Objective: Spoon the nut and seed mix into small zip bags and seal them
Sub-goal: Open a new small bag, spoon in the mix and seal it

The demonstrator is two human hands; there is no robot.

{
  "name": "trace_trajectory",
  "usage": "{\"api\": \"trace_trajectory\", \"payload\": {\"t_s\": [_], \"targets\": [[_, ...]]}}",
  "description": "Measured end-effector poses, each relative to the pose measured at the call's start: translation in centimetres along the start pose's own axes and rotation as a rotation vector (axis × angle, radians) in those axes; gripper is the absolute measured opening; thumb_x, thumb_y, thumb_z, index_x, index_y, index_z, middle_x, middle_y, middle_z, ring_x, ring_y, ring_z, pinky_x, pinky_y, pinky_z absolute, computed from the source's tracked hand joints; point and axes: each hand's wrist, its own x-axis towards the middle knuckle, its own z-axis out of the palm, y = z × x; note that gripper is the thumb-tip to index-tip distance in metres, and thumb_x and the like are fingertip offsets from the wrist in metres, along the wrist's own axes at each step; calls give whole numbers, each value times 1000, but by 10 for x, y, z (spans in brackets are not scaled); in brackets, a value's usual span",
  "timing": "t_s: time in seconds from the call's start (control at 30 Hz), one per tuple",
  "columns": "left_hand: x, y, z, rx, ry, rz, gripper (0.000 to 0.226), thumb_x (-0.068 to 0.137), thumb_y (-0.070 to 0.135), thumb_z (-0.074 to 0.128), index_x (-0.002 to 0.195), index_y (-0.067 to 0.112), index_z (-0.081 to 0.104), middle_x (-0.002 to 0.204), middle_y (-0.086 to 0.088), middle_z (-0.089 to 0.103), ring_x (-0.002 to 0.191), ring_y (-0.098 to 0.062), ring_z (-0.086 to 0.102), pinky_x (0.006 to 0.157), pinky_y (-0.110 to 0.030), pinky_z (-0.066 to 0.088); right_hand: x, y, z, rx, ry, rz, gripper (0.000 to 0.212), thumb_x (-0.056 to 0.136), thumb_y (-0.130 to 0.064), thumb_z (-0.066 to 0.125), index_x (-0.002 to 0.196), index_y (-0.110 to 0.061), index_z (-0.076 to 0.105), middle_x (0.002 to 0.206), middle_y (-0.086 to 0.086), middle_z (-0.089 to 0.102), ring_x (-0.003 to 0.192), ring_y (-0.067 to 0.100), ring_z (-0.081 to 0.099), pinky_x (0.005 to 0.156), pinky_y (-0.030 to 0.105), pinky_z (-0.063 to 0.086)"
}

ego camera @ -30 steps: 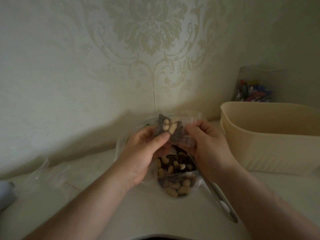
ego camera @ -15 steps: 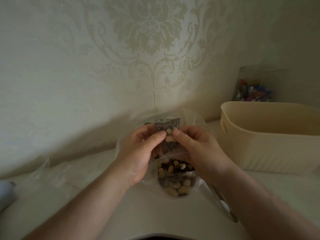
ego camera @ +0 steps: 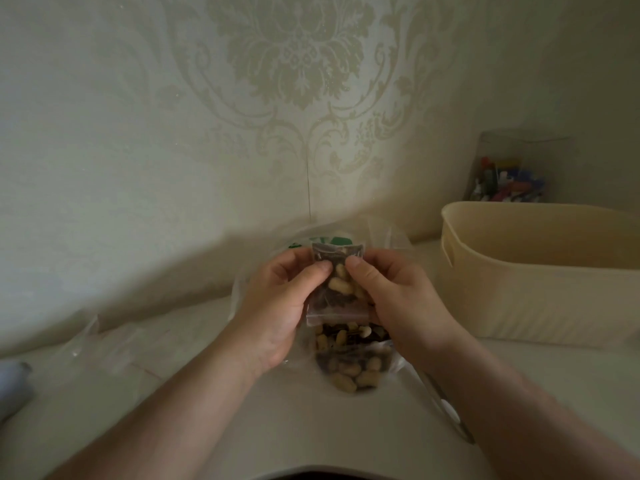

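a cream plastic tub (ego camera: 540, 275) stands at the right on the pale table (ego camera: 277, 427), its ribbed wall facing the camera and a slot handle cut into its left end. behind it, against the wall, a clear container (ego camera: 509, 168) holds a jumble of coloured pens or markers; which they are is too blurred to tell. the wall carries damask wallpaper (ego camera: 298, 53), a large floral medallion in beige on a lighter ground, with a vertical seam running down below it. at the far left edge lies a pale blue-grey object (ego camera: 12, 386), only partly in view.
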Motion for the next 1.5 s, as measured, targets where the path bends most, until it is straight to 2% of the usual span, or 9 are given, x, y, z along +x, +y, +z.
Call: {"api": "trace_trajectory", "payload": {"t_s": [0.17,0.33,0.53,0.7,1.03,1.13,1.23,1.33,1.5], "targets": [[0,-2,-1,66,-29,18,28,85,25,75,106,8,77,107,-21,77,102,-37,75,93,-49,60,0,-3,-1,81,51,-3,19,103,-14,62,103,3,73,97,26,76,91,38,76,86,54,63],[-1,-4,1,76,-48,61,40,78,18,77,116,7,74,106,-17,79,99,-29,77,81,-32,62,1,-4,-2,128,32,-6,21,102,-15,64,110,1,75,102,24,76,96,38,75,89,54,62],[0,-3,-2,48,-47,48,31,89,23,80,116,8,74,112,-18,77,109,-35,74,99,-48,56,0,-3,-3,36,23,-71,18,101,-13,65,106,-1,77,98,21,78,92,37,77,84,48,62],[-1,-7,-1,57,-14,65,26,92,2,70,118,6,73,107,-19,78,100,-32,76,92,-43,58,-1,-3,-1,83,5,-45,22,101,-15,65,113,2,75,106,23,77,102,42,75,90,52,62],[0,-9,-4,105,-40,122,46,81,9,84,124,7,69,112,-19,77,107,-35,75,93,-46,60,-4,-8,2,84,27,-77,19,101,-12,65,110,0,75,102,20,79,98,36,77,87,50,63],[0,-3,-3,-25,-89,71,39,90,18,75,126,3,67,115,-24,75,104,-38,74,88,-47,61,-10,-19,5,82,73,-110,12,97,-11,70,102,-3,77,93,16,80,86,30,79,74,38,64],[8,9,6,-164,-85,-15,42,95,36,58,116,3,73,113,-31,70,100,-40,67,89,-49,55,-15,-47,-3,84,89,-122,14,94,-15,73,102,-5,78,93,17,80,86,32,78,80,47,65],[22,31,38,59,-90,-2,30,105,20,56,114,-6,69,103,-31,67,92,-37,64,75,-41,58,-13,-87,-27,110,124,-156,17,93,-15,73,104,-3,76,93,16,80,83,26,78,79,50,66],[51,60,121,544,-182,37,14,102,17,63,103,25,74,100,-4,75,93,-25,72,75,-39,62,2,-147,-101,-76,295,-276,12,97,-12,73,107,-8,77,95,8,81,85,21,78,81,41,64]]}}
